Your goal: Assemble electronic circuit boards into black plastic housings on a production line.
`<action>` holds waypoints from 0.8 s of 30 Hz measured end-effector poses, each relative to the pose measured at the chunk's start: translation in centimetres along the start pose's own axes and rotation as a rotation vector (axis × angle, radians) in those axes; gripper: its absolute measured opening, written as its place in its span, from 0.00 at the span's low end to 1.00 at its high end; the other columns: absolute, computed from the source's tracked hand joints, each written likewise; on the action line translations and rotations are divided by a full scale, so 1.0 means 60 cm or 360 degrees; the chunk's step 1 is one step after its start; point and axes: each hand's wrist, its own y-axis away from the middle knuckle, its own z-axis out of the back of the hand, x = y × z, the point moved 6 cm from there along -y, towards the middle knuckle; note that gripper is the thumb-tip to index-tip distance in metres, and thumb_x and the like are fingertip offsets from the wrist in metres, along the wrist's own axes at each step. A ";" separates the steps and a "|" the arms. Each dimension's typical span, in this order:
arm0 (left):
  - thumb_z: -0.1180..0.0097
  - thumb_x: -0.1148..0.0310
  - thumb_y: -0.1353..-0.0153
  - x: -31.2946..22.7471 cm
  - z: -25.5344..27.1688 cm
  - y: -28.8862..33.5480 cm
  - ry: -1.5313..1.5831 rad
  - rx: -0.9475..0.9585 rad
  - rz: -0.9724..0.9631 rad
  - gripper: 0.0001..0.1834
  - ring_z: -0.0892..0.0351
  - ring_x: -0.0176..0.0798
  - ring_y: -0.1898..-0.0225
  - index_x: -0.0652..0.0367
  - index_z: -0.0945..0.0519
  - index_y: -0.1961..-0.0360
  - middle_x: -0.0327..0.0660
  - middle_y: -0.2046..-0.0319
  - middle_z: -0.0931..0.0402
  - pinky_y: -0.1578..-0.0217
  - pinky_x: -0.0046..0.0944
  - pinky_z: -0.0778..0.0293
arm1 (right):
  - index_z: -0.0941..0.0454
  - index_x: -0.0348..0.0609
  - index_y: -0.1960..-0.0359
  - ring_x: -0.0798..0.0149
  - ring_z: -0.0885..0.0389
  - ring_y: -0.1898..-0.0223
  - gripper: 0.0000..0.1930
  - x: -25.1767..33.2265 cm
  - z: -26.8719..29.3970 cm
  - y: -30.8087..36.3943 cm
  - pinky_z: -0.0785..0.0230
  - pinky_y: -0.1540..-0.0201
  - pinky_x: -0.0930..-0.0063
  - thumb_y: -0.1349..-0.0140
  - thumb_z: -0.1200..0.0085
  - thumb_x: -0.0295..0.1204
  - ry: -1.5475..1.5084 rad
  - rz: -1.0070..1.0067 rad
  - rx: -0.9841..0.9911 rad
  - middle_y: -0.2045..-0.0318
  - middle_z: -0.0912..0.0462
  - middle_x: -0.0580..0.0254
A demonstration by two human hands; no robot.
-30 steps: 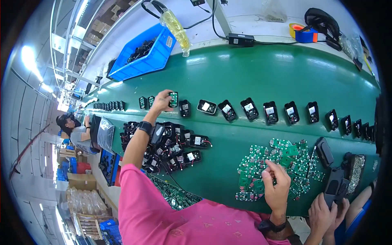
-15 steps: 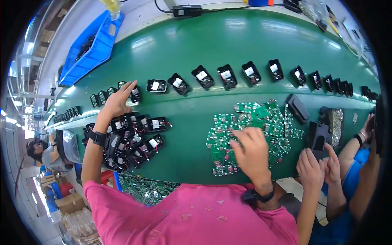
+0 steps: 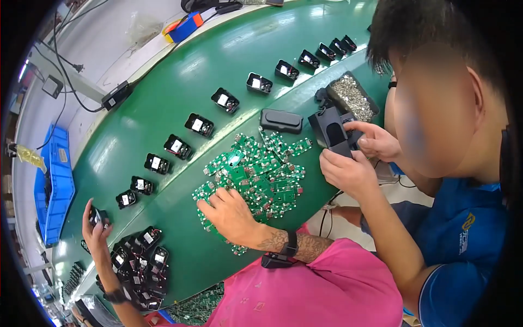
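Note:
My left hand [image 3: 97, 233] is closed around a small black plastic case [image 3: 98, 217] at the far left of the bench. Below it lies a heap of similar black cases [image 3: 143, 267], with white labels and thin wires inside. My right hand [image 3: 233, 217] rests on the near left side of a pile of green circuit boards [image 3: 264, 180]. Its fingers are bent down among the boards, and whatever they pinch is hidden. Beyond the boards, a curved row of open black cases [image 3: 199, 125] runs across the green bench [image 3: 180, 82].
Close on my right, a co-worker's hands [image 3: 351, 169] hold a black housing [image 3: 330, 131] beside a tray of small metal parts [image 3: 351, 95]. A closed black case [image 3: 281, 120] lies beyond the boards. A blue bin [image 3: 57, 185] stands at the left.
The view has swung right, bringing the co-worker's head and shirt in. My left hand now holds a case beside the row; my right hand has stayed at the circuit boards.

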 end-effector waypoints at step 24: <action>0.42 0.73 0.38 0.006 -0.391 0.210 -0.0298 0.0252 -0.0386 0.05 0.31 0.49 0.44 0.57 0.15 0.64 0.52 0.44 0.35 0.49 0.42 0.30 | 0.26 0.34 0.48 0.73 0.27 0.84 0.12 -0.082 0.066 0.029 0.35 0.86 0.81 0.32 0.48 0.22 -0.2464 -0.0985 0.0112 0.78 0.24 0.65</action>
